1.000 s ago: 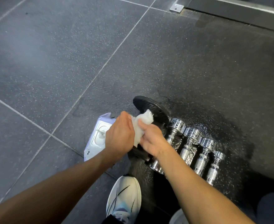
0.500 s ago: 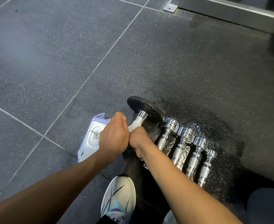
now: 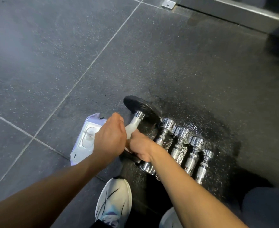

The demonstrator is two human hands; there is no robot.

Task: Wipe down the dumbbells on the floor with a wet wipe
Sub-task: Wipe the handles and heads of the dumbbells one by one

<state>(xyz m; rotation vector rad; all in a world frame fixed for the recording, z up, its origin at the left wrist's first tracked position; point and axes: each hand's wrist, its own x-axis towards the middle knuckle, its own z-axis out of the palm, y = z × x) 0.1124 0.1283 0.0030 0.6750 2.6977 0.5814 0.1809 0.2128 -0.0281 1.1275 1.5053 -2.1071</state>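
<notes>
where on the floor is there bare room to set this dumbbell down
Open floor left of and beyond the wipes pack, and beyond the black plate. Crowded: the chrome dumbbells lie packed side by side, shoe below.

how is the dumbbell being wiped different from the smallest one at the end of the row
The black-plate dumbbell has wide dark discs; the smallest chrome dumbbell has narrow shiny metal ends. The first is gripped by the left hand and right hand, with the wet wipe around its handle; the second lies untouched. Both have chrome handles and lie in one row.
</notes>
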